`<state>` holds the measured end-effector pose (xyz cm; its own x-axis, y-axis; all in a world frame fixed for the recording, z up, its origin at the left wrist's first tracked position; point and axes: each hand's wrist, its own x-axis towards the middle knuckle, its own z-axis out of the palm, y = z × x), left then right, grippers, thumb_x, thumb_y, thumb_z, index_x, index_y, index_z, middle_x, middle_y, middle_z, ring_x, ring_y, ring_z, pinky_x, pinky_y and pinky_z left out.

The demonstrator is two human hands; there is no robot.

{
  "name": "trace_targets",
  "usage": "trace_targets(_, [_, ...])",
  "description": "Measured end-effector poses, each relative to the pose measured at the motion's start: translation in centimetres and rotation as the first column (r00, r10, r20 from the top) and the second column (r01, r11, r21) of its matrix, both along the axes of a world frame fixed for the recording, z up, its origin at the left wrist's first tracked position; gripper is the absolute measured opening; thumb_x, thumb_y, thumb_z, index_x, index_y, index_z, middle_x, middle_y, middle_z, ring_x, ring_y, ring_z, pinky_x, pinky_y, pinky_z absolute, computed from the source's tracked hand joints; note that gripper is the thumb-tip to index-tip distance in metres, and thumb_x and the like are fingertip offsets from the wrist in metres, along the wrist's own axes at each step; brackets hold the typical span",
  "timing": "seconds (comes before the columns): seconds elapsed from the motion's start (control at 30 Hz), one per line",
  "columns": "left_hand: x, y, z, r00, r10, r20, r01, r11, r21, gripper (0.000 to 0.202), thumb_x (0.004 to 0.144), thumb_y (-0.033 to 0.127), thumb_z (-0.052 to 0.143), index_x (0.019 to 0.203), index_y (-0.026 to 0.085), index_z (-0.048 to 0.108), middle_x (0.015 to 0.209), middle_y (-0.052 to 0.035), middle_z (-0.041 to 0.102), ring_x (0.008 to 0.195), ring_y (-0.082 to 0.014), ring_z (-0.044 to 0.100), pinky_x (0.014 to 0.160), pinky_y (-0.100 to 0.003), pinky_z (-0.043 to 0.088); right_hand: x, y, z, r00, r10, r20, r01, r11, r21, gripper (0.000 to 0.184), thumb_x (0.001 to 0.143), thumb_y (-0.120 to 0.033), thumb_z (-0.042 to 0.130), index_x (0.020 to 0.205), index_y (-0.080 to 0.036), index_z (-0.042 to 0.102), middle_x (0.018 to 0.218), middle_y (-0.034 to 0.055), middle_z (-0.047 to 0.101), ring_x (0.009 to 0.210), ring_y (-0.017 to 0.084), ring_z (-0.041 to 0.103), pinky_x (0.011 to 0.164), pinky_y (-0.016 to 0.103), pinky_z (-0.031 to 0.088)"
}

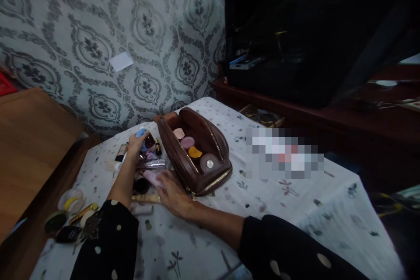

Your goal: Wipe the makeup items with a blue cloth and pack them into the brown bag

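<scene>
A brown zippered cosmetic bag [197, 157] lies unzipped on the table. Inside it show a pink round sponge [187, 142], a paler pink piece [179, 134] and a yellow one [195, 152]. Left of the bag, my left hand [136, 143] is closed around a small blue item [141, 133], its kind unclear, with a dark red piece [149, 141] at the fingers. My right hand [173, 196], near the bag's front left side, has its fingers on a pale pink tube [151, 178]. Close by are a silvery tube [154, 164] and a small black bottle [158, 147].
More cosmetics sit at the table's left edge, among them a clear round container [70, 201] and a dark oval item [68, 234]. A patterned white cloth [183, 245] covers the table. Behind stands a large dark screen [288, 39]; a wooden panel [36, 140] is at left.
</scene>
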<state>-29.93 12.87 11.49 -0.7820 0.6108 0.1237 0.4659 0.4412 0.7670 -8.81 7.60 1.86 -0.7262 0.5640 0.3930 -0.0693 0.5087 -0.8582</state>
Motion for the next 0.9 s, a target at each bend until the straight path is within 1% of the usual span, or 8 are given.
trace_targets(0.17, [2.1, -4.3, 1.2, 0.991, -0.124, 0.051, 0.115, 0.981, 0.157, 0.056, 0.066, 0.058, 0.076, 0.097, 0.012, 0.067, 0.073, -0.0006, 0.066, 0.068, -0.0181, 0.063, 0.064, -0.028, 0.052, 0.1, 0.3, -0.1, 0.998, 0.015, -0.061, -0.019, 0.998, -0.066, 0.031, 0.096, -0.024, 0.044, 0.125, -0.019, 0.055, 0.125, 0.0132, 0.059, 0.121, 0.026, 0.054, 0.108, 0.048, 0.043])
trace_targets(0.3, [4.6, -9.4, 1.8, 0.973, -0.222, 0.057, 0.21, 0.963, 0.169, 0.06, 0.052, 0.054, 0.083, 0.096, 0.015, 0.069, 0.083, -0.0037, 0.071, 0.077, -0.0219, 0.065, 0.071, -0.03, 0.054, 0.3, 0.0, 0.8, 0.994, -0.013, -0.109, -0.012, 0.974, -0.225, 0.04, 0.102, -0.037, 0.036, 0.137, -0.02, 0.046, 0.135, 0.0133, 0.057, 0.129, 0.024, 0.053, 0.113, 0.044, 0.04])
trace_targets(0.4, [6.2, -12.8, 1.3, 0.959, -0.27, -0.09, 0.273, 0.962, 0.014, 0.06, 0.058, 0.055, 0.079, 0.104, 0.018, 0.069, 0.093, -0.0051, 0.074, 0.085, -0.0262, 0.068, 0.079, -0.036, 0.056, 0.6, -0.2, 1.8, 0.99, -0.031, -0.139, -0.013, 0.953, -0.304, 0.04, 0.103, -0.041, 0.037, 0.136, -0.021, 0.047, 0.133, 0.0114, 0.06, 0.126, 0.021, 0.055, 0.111, 0.041, 0.041])
trace_targets(0.53, [8.0, -15.4, -0.8, 0.821, -0.481, -0.307, 0.474, 0.875, -0.103, 0.047, 0.071, 0.05, 0.072, 0.111, 0.024, 0.069, 0.112, -0.0072, 0.073, 0.103, -0.0311, 0.068, 0.089, -0.042, 0.055, 1.0, 0.0, 2.7, 0.977, 0.009, -0.211, -0.059, 0.972, -0.228, 0.036, 0.102, -0.043, 0.04, 0.126, -0.021, 0.054, 0.121, 0.0089, 0.064, 0.114, 0.019, 0.061, 0.102, 0.035, 0.047])
trace_targets(0.6, [8.8, -16.0, -2.0, 0.775, -0.51, -0.374, 0.497, 0.857, -0.138, 0.047, 0.074, 0.047, 0.071, 0.116, 0.026, 0.067, 0.117, -0.0075, 0.07, 0.108, -0.032, 0.066, 0.093, -0.044, 0.054, 1.1, 0.2, 2.8, 0.966, 0.044, -0.254, -0.094, 0.977, -0.19, 0.032, 0.101, -0.041, 0.041, 0.116, -0.02, 0.059, 0.115, 0.0079, 0.066, 0.109, 0.019, 0.062, 0.098, 0.033, 0.048])
trace_targets(0.73, [10.1, -17.0, -3.7, 0.828, -0.445, -0.342, 0.459, 0.888, -0.045, 0.063, 0.08, 0.05, 0.069, 0.132, 0.019, 0.051, 0.118, -0.0114, 0.066, 0.104, -0.0285, 0.064, 0.091, -0.042, 0.052, 1.1, 0.4, 2.5, 0.974, 0.051, -0.221, -0.1, 0.971, -0.215, 0.027, 0.099, -0.037, 0.043, 0.108, -0.02, 0.061, 0.104, 0.0054, 0.067, 0.097, 0.018, 0.062, 0.091, 0.031, 0.048])
trace_targets(0.8, [10.3, -17.4, -4.0, 0.859, -0.394, -0.328, 0.436, 0.898, 0.064, 0.05, 0.091, 0.047, 0.055, 0.131, 0.018, 0.049, 0.115, -0.0109, 0.064, 0.106, -0.0248, 0.062, 0.093, -0.039, 0.05, 1.1, 0.6, 2.3, 0.984, 0.063, -0.164, -0.098, 0.971, -0.22, 0.028, 0.098, -0.04, 0.044, 0.107, -0.019, 0.061, 0.097, 0.0037, 0.066, 0.088, 0.018, 0.061, 0.084, 0.03, 0.048])
trace_targets(0.9, [10.2, -17.8, -4.2, 0.896, -0.241, -0.374, 0.319, 0.934, 0.161, 0.024, 0.098, 0.037, 0.048, 0.113, 0.019, 0.056, 0.104, -0.0064, 0.064, 0.097, -0.0196, 0.062, 0.087, -0.033, 0.049, 1.1, 0.7, 2.2, 0.989, 0.055, -0.138, -0.083, 0.974, -0.21, 0.028, 0.099, -0.04, 0.044, 0.106, -0.019, 0.061, 0.088, 0.0022, 0.064, 0.083, 0.018, 0.059, 0.079, 0.029, 0.047])
